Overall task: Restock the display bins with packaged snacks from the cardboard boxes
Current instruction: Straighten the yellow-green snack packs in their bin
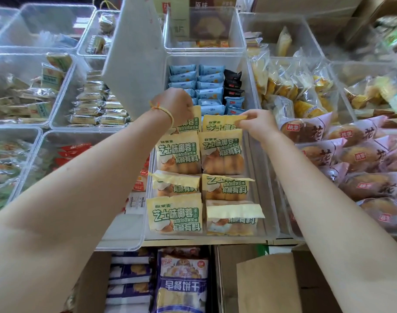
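Yellow snack packs (178, 152) sit in two columns in the clear centre bin (264, 199), overlapping like shingles from the near wall back toward the blue packs (210, 92) at the far end. Left hand (178, 105) has fingers curled round the top edge of the rearmost left pack (196, 119); right hand (256, 123) pinches the top seal of the rearmost right pack (220, 125), thumb and fingers together on the film.

To seat well, probably: hold by the crimped seal, not the body, since the bread inside looks soft. Tuck each pack's bottom behind the one in front, label forward, columns even. Two front packs have seals folded over, worth flattening.

Film is glossy, thin and crinkly, and likely slips. Bin walls are rigid clear plastic with rounded corners. A hinged clear lid (134, 64) stands up on the left. Brown cardboard box (267, 283) sits below, matte, flap up.
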The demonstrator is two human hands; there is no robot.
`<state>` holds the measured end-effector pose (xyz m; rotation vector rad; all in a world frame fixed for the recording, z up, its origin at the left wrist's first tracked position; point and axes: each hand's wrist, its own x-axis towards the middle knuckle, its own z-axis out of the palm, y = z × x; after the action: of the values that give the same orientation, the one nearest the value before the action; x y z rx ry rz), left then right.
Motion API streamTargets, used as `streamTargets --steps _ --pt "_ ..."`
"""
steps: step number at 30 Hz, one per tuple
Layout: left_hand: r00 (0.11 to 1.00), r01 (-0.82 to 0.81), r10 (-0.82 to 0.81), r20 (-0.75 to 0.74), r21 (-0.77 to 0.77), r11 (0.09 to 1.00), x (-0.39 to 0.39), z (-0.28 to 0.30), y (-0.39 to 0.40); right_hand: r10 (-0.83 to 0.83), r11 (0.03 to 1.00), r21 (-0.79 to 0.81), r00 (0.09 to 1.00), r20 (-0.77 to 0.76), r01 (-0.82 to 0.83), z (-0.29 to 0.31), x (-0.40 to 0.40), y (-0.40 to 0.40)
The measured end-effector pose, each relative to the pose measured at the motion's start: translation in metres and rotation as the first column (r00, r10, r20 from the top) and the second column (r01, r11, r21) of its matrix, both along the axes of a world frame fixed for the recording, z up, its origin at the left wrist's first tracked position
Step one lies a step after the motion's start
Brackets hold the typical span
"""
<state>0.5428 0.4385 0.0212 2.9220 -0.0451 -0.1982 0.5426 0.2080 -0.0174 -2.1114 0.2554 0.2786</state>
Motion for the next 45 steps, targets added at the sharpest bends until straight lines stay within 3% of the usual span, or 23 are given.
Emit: streamTargets --steps 3,6,9,11,14,16,22,26,29,33,35,38,42,45 --pt "1.000 0.010 -0.009 0.014 -0.056 0.998 -0.006 0.003 0.001 0.066 0.997 -0.042 0.997 0.050 -0.064 0.013 -0.002 0.003" --pt "0.998 0.060 -0.059 0.005 -0.061 0.996 -0.012 0.007 0.000 0.211 0.951 -0.248 0.973 0.092 -0.183 0.027 -0.004 0.013" --pt "0.989 0.123 -0.115 -0.097 0.088 0.988 -0.015 0.008 -0.003 0.395 0.816 -0.484 0.916 0.068 -0.316 0.032 0.000 0.033" --pt "0.981 0.139 -0.109 -0.158 0.189 0.972 -0.014 0.003 -0.004 0.497 0.681 -0.601 0.867 -0.041 -0.418 0.028 0.003 0.047" --pt "0.979 0.148 -0.104 -0.176 0.254 0.956 -0.014 -0.011 -0.006 0.558 0.508 -0.700 0.811 -0.176 -0.502 0.019 0.003 0.060" --pt "0.981 0.154 -0.120 -0.152 0.244 0.957 -0.016 -0.017 -0.009 0.564 0.468 -0.733 0.805 -0.183 -0.494 0.017 0.005 0.063" --pt "0.980 0.196 -0.189 -0.069 0.118 0.973 -0.022 -0.032 -0.029 0.530 0.464 -0.735 0.820 -0.217 -0.495 0.013 0.014 0.047" --pt "0.988 0.143 -0.147 0.045 0.087 0.986 -0.022 -0.042 -0.024 0.599 0.423 -0.727 0.769 -0.223 -0.541 0.014 0.012 0.056" --pt "0.988 0.147 -0.152 0.040 0.108 0.983 -0.019 -0.041 -0.015 0.629 0.413 -0.727 0.749 -0.207 -0.548 0.010 0.007 0.068" --pt "0.985 0.157 -0.146 -0.090 0.121 0.980 -0.009 -0.031 -0.007 0.610 0.465 -0.723 0.776 -0.157 -0.512 0.009 0.004 0.069" --pt "0.985 0.151 -0.131 -0.110 0.198 0.969 -0.006 -0.031 -0.009 0.613 0.469 -0.725 0.777 -0.144 -0.504 0.009 0.003 0.073" --pt "0.985 0.141 -0.117 -0.125 0.202 0.969 -0.006 -0.031 -0.016 0.570 0.505 -0.729 0.813 -0.122 -0.463 0.009 0.003 0.079" --pt "0.983 0.138 -0.114 -0.147 0.158 0.978 -0.007 -0.030 -0.016 0.488 0.640 -0.656 0.871 -0.055 -0.400 0.009 0.010 0.077" --pt "0.994 0.081 -0.069 -0.085 0.153 0.985 -0.011 -0.033 -0.017 0.523 0.622 -0.634 0.846 -0.099 -0.459 0.012 0.009 0.077"
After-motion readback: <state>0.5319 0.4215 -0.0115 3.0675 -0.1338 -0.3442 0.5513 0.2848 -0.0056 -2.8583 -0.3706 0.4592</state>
